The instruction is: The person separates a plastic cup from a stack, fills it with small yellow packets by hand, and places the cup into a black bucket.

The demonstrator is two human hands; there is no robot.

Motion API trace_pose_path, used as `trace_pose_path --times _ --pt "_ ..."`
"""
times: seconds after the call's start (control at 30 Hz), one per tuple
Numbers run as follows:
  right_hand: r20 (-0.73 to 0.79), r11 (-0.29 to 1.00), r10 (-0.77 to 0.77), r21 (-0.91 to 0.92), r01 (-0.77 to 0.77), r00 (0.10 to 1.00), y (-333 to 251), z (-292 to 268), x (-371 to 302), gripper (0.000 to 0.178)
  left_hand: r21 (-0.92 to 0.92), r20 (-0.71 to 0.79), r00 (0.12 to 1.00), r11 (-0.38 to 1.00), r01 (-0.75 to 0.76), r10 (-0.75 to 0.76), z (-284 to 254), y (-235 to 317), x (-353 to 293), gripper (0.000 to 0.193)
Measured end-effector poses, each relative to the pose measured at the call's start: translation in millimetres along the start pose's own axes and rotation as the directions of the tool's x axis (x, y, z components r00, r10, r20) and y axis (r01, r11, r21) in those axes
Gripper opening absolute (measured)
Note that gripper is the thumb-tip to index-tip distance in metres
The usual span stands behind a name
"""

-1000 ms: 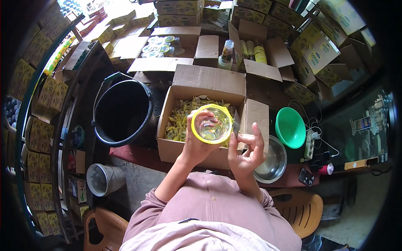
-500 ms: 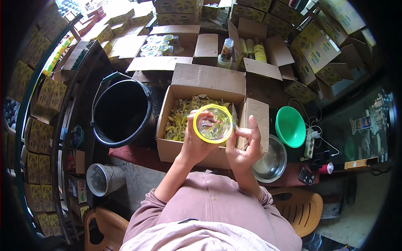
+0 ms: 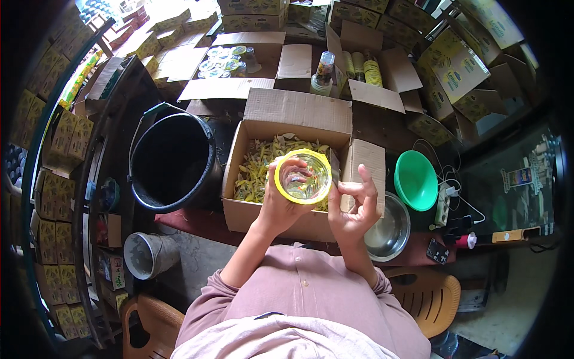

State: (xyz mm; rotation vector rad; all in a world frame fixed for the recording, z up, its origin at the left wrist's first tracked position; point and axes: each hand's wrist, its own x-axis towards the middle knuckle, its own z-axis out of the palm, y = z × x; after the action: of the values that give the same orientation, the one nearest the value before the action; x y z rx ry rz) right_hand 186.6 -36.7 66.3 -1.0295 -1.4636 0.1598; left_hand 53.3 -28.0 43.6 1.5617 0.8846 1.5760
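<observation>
A clear plastic cup (image 3: 304, 177) with a bright yellow rim is wrapped by the fingers of my left hand (image 3: 278, 200), which show through its clear wall. The cup's mouth faces up toward me. Just right of the rim, my right hand (image 3: 353, 209) has its thumb and index finger pressed together, the other fingers bent or raised. Whatever lies in that pinch is too small to make out. Beneath both hands stands an open cardboard box (image 3: 299, 110), holding many small yellow-green wrapped pieces (image 3: 254, 170).
On the left stands a black bucket (image 3: 139, 179), with a grey pail (image 3: 142, 257) below it. To the right are a green bowl (image 3: 415, 180), a metal basin (image 3: 394, 236) and a phone (image 3: 437, 251). Open cartons behind hold lidded cups (image 3: 222, 61) and stacked yellow-rimmed cups (image 3: 372, 73).
The cup and my left hand have shifted very slightly. My right hand has moved a little to the right, its thumb and index finger still together.
</observation>
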Motion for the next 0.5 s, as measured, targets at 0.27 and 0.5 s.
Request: trace_pose_path --times 0.27,0.5 --pt "0.036 0.998 0.035 0.059 -0.037 0.999 4.1 -0.4 7.7 0.057 0.044 0.06 0.997 0.998 0.053 -0.056 -0.5 -2.8 -3.3 0.069" --pt "0.063 0.998 0.028 0.053 -0.031 0.998 8.0 -4.4 8.0 0.058 -0.01 0.109 0.991 0.996 0.085 -0.084 -3.0 -4.5 -1.8 0.07"
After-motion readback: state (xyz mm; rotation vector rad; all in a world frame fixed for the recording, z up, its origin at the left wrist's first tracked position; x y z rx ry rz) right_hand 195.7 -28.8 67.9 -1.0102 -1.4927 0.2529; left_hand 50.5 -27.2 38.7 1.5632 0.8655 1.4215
